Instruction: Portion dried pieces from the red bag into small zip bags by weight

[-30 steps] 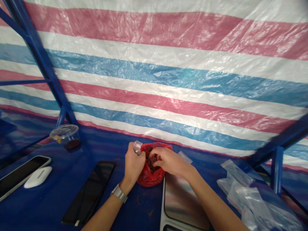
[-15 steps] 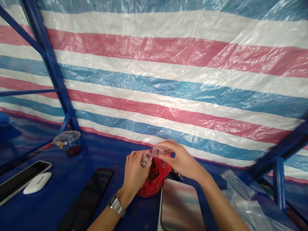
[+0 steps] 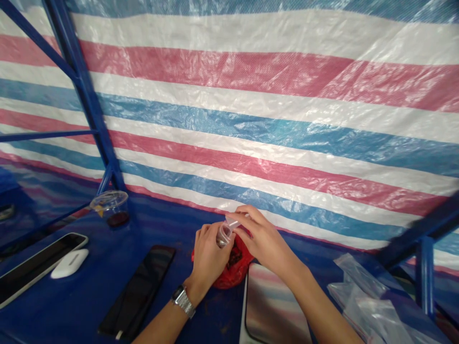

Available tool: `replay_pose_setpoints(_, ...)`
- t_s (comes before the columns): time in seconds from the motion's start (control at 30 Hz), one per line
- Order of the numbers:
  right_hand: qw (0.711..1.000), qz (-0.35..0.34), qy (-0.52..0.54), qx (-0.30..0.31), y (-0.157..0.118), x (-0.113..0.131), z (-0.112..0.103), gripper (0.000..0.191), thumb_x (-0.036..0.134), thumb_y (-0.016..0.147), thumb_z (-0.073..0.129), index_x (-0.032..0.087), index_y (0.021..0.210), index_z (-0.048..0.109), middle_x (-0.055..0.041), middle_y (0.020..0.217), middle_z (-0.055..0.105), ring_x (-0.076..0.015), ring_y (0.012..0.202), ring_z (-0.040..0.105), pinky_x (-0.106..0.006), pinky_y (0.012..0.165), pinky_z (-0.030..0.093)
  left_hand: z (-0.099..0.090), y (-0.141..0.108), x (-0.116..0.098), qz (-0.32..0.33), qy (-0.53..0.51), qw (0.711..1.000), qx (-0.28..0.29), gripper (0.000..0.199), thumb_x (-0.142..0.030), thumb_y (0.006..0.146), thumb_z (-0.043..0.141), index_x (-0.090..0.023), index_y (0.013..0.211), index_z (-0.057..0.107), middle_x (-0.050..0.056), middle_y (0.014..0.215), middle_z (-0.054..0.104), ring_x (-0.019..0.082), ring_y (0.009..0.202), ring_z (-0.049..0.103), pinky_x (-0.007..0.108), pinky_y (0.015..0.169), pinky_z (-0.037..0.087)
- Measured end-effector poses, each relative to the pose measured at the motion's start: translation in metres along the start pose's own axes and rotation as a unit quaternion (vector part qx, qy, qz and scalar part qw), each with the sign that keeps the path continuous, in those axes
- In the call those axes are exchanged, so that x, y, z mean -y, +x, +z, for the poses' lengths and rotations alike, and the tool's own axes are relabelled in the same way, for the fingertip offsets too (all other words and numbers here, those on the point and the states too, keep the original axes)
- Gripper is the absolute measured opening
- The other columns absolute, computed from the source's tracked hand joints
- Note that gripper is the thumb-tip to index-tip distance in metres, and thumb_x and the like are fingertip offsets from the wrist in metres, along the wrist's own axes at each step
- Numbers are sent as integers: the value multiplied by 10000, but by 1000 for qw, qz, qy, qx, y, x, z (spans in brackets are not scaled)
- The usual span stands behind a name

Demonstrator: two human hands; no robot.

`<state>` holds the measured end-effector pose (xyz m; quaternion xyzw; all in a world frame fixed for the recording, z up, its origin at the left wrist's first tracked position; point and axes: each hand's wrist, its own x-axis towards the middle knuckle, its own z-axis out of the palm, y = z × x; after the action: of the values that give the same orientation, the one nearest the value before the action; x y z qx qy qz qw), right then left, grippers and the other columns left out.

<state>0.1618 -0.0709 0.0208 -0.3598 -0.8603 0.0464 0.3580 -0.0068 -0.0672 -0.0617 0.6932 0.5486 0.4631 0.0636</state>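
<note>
In the head view, the left hand (image 3: 211,253) holds a small clear container (image 3: 223,236), with the fingers closed round its side and its round mouth facing upward. The right hand (image 3: 265,239) has a narrow grip: the thumb and fingers pinch a small clear cup (image 3: 234,222), which is tilted with its lower end at the mouth of the container. Whether the two rims touch, I cannot tell.

Just below both hands, a red bag (image 3: 233,278) lies with its top spread, and some dark pieces (image 3: 234,257) show inside it; the hands partly hide them. Beside the bag, under the right forearm, is a flat object with a shiny top (image 3: 274,306).

A watch (image 3: 183,300) is on the left wrist. To the left of it, a black phone (image 3: 138,291) lies on the blue table (image 3: 68,315). Farther left are a white case (image 3: 70,263), a phone with a pale edge (image 3: 43,265) and a clear bowl (image 3: 110,206) with dark liquid. Several clear bags (image 3: 376,306) lie at the right, and a striped sheet (image 3: 251,119) hangs behind.
</note>
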Motion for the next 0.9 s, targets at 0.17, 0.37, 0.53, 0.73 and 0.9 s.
replay_pose_setpoints(0.17, 997, 77, 4, 21, -2, -12, 6, 351, 144, 982, 592, 275, 1301, 658, -80, 1230, 637, -233, 1145, 655, -390, 1029, 534, -7, 9, 6, -95, -16, 995, -24, 90, -294, 923, 613, -234, 976, 655, 43, 851, 707, 277, 903, 641, 374, 813, 476)
replay_pose_setpoints(0.37, 975, 90, -56, 195, -10, -14, 24, 284, 79, 919, 631, 232, 1128, 748, -66, 1134, 696, -225, 1087, 674, -331, 984, 516, -8, 16, 18, -149, -74, 985, 34, 111, -190, 823, 611, -227, 927, 608, -31, 681, 621, 191, 644, 605, 289, 658, 444)
replay_pose_setpoints(0.53, 974, 112, -25, 198, -13, -22, 36, 384, 7, 878, 605, 220, 1167, 742, -80, 1192, 698, -217, 1128, 673, -330, 1006, 508, -2, 15, 21, -166, -134, 976, 51, 142, -232, 820, 609, -220, 961, 601, -48, 741, 644, 165, 662, 618, 271, 654, 452)
replay_pose_setpoints(0.73, 980, 95, 27, 174, -15, -27, 40, 396, 29, 877, 634, 207, 1216, 733, -97, 1275, 699, -236, 1189, 666, -372, 1083, 488, 4, 17, 25, -188, -223, 956, -23, 200, -284, 785, 615, -204, 969, 611, -9, 839, 674, 190, 765, 649, 319, 760, 516)
replay_pose_setpoints(0.9, 977, 88, 83, 177, -14, -27, 41, 318, 57, 867, 682, 185, 1148, 758, -104, 1204, 758, -255, 1144, 699, -372, 1037, 516, 0, 18, 23, -187, -218, 957, -45, 233, -304, 793, 635, -212, 1003, 598, -8, 831, 662, 192, 746, 644, 316, 741, 512)
